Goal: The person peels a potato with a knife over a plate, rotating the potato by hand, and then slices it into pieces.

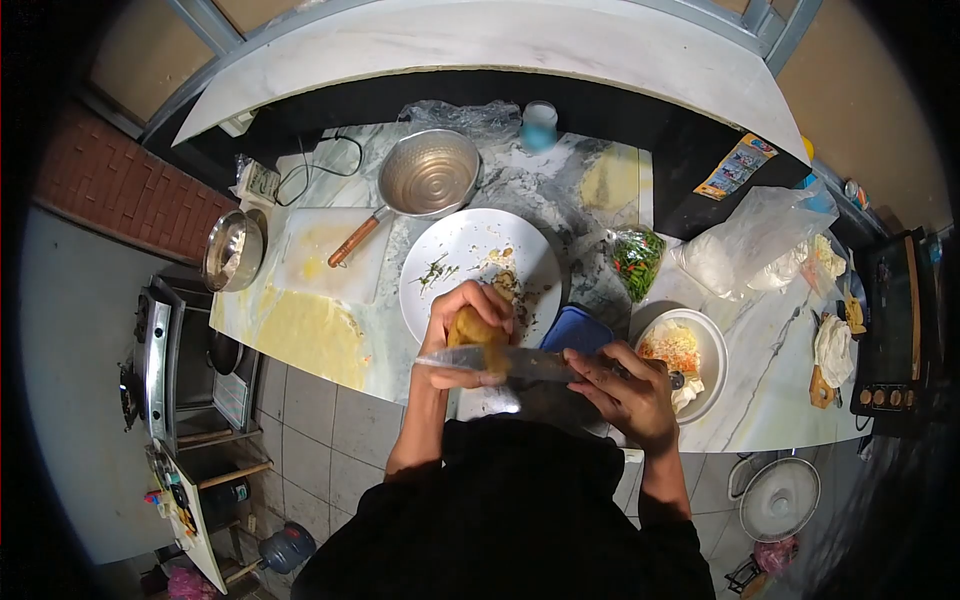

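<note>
My left hand (462, 302) is wrapped round a yellow-brown, potato-like vegetable (474, 330) above the front of a large white plate (418, 262). In my right hand (632, 396) is a knife (530, 364), its broad blade pointing left and lying across the near side of the vegetable. The blade hides part of the vegetable and of my left fingers. Brown scraps and green bits (437, 272) are scattered on the plate. A blue container or lid (577, 328) sits just beyond the knife handle.
Right of my right hand stands a white bowl (714, 365) with chopped food. A bag of red and green chillies (637, 262) lies behind it. Back left are a saucepan (430, 172), a white cutting board (305, 265) and a metal bowl (234, 250). A toaster oven (893, 330) stands far right.
</note>
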Demonstrator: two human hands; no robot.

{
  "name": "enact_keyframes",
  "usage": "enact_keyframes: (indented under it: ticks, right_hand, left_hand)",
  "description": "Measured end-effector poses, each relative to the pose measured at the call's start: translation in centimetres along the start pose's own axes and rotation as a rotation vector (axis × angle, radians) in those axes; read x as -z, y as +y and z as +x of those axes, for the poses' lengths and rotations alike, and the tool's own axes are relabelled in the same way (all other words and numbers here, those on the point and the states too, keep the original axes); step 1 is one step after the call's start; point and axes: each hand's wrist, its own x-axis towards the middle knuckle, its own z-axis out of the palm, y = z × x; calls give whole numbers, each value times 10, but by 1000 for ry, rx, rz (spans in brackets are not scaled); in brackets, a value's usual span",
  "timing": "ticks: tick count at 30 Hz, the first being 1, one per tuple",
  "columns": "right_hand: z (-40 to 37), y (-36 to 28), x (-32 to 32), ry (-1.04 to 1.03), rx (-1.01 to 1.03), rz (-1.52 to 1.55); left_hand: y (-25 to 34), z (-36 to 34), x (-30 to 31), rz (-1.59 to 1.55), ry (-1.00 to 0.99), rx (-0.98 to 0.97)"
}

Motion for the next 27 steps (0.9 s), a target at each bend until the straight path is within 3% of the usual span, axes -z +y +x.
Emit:
enact_keyframes:
  ticks: [5,12,14,18,22,24,27]
  right_hand:
    - [0,2,2,-21,-47,1]
    - [6,-3,-2,-30,-225,130]
    - [4,-1,-4,-43,-229,130]
    - [3,4,-10,-64,-231,180]
    - [1,4,-15,-69,-321,224]
    - [3,4,-16,-26,-366,240]
    - [3,3,-15,7,-412,248]
  left_hand:
    - [-5,-1,2,93,-41,-44]
    - [-8,1,-1,35,132,14]
    - [-1,1,-8,-142,307,150]
    - [-16,-4,5,-125,235,29]
    - [-13,-4,-1,-126,288,27]
    - [-11,-5,0,-346,292,103]
    - [-13,-12,7,-374,387,266]
